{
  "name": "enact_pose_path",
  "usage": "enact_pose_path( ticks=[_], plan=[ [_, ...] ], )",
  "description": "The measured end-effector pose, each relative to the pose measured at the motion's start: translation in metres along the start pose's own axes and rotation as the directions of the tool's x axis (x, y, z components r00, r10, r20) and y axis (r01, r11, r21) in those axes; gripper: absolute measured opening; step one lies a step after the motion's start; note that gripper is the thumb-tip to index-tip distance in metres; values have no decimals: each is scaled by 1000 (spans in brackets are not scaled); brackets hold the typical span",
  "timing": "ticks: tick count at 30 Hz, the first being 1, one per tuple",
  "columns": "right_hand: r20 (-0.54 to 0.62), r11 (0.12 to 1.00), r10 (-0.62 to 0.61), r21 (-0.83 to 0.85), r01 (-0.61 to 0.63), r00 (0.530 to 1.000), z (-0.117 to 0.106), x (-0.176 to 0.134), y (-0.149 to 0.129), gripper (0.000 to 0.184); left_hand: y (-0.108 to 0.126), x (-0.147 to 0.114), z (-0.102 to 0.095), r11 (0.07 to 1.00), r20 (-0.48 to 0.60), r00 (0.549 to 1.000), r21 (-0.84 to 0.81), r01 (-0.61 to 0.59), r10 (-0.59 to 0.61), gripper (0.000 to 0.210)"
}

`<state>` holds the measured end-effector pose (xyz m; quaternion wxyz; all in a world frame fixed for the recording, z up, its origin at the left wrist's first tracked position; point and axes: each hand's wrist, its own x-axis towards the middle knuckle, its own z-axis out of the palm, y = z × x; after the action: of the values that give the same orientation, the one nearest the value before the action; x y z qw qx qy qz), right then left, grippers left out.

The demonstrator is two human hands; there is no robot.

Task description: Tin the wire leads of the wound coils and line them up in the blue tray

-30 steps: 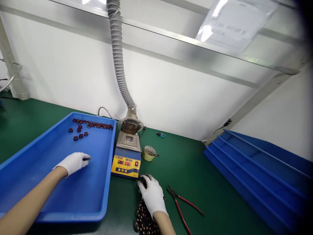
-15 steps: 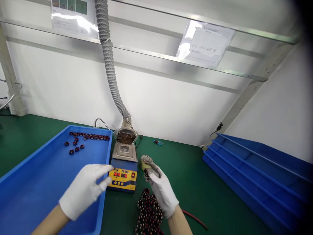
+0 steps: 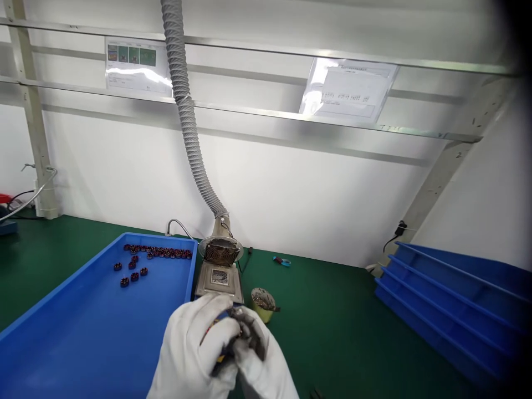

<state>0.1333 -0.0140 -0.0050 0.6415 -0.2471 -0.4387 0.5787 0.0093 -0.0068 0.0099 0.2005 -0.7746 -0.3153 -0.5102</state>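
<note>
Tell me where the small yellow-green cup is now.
In the head view, the yellow-green cup is right of centre on the green table, beside the metal-topped machine and just beyond the gloved right hand.

No. 2 (image 3: pixel 459 155) on R post (image 3: pixel 436 185)

Green tabletop (image 3: pixel 353 332) bearing tray (image 3: pixel 103 332), solder pot (image 3: pixel 219 279), cup (image 3: pixel 263 305)

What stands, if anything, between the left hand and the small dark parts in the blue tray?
Possibly the blue tray's right rim, which the left hand partly hides; whether the hand is above it, I cannot tell. Past that rim, nothing visible blocks the way to the small dark parts.
</note>
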Motion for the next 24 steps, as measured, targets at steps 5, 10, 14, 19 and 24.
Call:
enact_pose_path(
  ticks=[5, 10, 14, 19, 24],
  plan=[
    [-2, 997, 72, 42, -71, 997, -7, 2, 2, 31, 1, -2, 8, 965, 28, 980, -169, 200, -198, 25],
    [78, 977, -4, -214, 21, 997, -20, 1, -6, 18, -3, -6, 5, 967, 114, 981, -183, 178, -159, 25],
    [70, 890, -70, -445, 95, 995, -22, 2, -12, 22, -3, -10, 3, 992, 195, 979, -101, 79, -59, 25],
    [-38, 978, -53, -203, 44, 998, -17, 2, -14, 8, 0, -9, 4, 998, 186, 981, -25, -57, 61, 20],
    [-130, 999, 50, 23, -48, 990, -19, 0, -9, 25, -1, -5, 0, 997, 146, 988, 46, -57, 49, 19]
  ],
)
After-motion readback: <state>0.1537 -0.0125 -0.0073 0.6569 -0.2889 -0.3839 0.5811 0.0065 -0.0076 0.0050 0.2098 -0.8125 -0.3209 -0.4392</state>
